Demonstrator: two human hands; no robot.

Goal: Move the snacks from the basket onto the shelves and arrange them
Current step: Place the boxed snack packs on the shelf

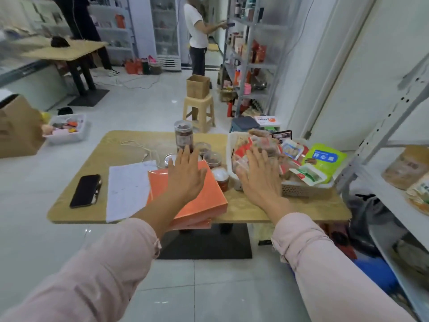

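Basket (301, 190) of snacks (325, 159) lies under fingers (253, 156) of the right hand (258, 180).

Wooden table (243, 205): basket (301, 189), phone (85, 191), paper (127, 189), jars (183, 138) (orange boxes (209, 201) too)

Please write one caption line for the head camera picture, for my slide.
Open left hand over the orange box, open right hand over the snack-filled basket on the wooden table.

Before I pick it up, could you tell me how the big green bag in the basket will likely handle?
The big green bag looks like a soft pouch, so it will probably flop. It is probably light for its size. It leans over the basket rim, so a nudge might slide it off.
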